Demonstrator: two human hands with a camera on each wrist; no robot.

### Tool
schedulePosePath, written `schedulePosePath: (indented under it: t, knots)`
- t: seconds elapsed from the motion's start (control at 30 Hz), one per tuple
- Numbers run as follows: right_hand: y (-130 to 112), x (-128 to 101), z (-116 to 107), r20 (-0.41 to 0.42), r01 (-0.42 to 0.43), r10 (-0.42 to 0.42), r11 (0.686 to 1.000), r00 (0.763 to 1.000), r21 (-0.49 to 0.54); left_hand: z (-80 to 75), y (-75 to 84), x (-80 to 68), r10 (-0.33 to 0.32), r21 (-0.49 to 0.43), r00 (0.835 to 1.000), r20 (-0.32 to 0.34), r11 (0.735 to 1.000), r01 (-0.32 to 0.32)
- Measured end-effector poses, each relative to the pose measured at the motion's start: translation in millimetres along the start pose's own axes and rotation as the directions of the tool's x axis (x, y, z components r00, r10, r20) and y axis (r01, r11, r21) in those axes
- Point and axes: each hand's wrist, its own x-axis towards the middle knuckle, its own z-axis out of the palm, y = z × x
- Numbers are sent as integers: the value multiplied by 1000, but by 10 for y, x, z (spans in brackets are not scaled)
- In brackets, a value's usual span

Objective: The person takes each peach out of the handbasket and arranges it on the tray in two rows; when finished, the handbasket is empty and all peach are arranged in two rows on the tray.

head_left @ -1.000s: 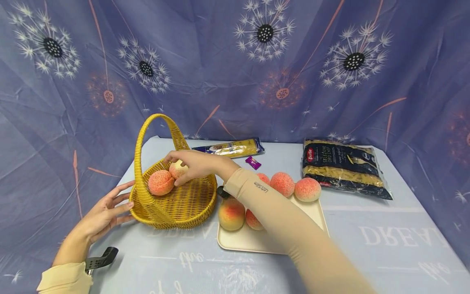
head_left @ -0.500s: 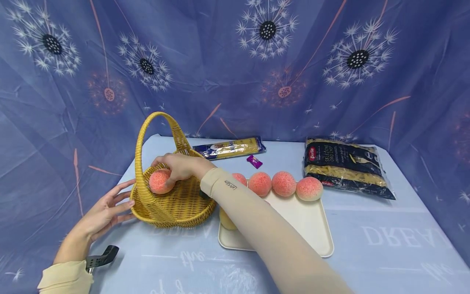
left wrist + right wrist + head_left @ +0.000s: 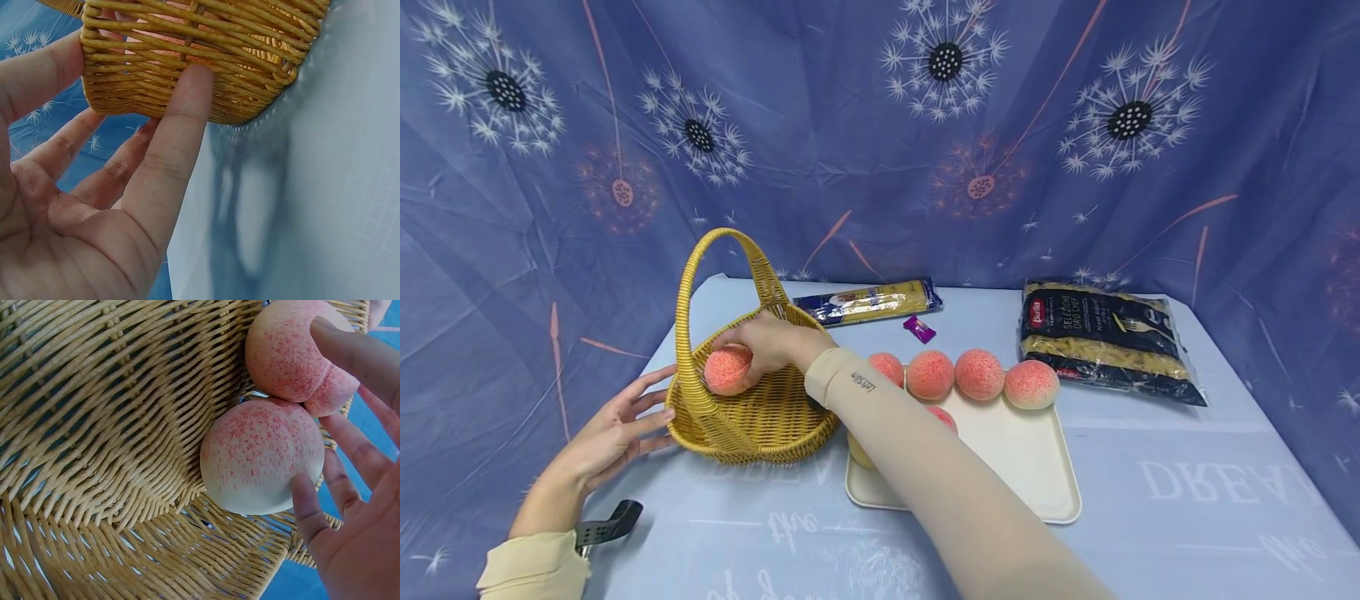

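Note:
A yellow wicker basket (image 3: 752, 412) with a tall handle stands at the table's left. Two pink peaches lie in it: one (image 3: 294, 353) against the wall and one (image 3: 262, 456) beside it. My right hand (image 3: 769, 342) reaches into the basket. Its thumb and fingers (image 3: 340, 481) curl round the nearer peach, and the index finger lies on the other. Only one peach (image 3: 727, 370) shows in the head view. My left hand (image 3: 625, 421) is flat, its straight fingertips (image 3: 190, 84) touching the basket's outer wall (image 3: 206, 44). Several more peaches (image 3: 978, 374) sit on a cream tray (image 3: 1022, 467).
A dark bag of pasta (image 3: 1108, 342) lies at the back right. A spaghetti packet (image 3: 868, 302) and a small purple sweet (image 3: 919, 330) lie behind the tray. A patterned blue cloth hangs all round. A black clip (image 3: 606, 527) sticks out by my left wrist.
My right hand has lowered a peach into the basket, beside the one lying there, and the arm has shifted left. The left hand has stayed against the basket.

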Motion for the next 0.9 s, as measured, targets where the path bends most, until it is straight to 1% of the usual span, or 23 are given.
schedulePosePath:
  t: [0.2,0.4,0.5,0.67,0.77,0.9]
  knots:
    - [-24,-9,24,-25,-37,36,999,999,-10,-5,-14,8,-2,-11,1000,8,1000,2]
    - [-27,-23,31,-27,-44,43,999,999,-28,-11,-10,16,7,-23,1000,11,1000,-7]
    - [-39,-24,27,-30,-35,33,998,999,-44,-9,-5,18,7,-22,1000,10,1000,-7]
    - [-61,-24,30,-27,13,-16,995,1000,-102,-7,-5,14,3,-18,1000,6,1000,-3]
    - [-61,-24,37,-12,28,-29,997,999,-67,-7,-9,13,2,-20,1000,6,1000,-2]
    - [-57,-19,54,15,57,-58,998,998,28,-6,-13,13,3,-22,1000,6,1000,-3]
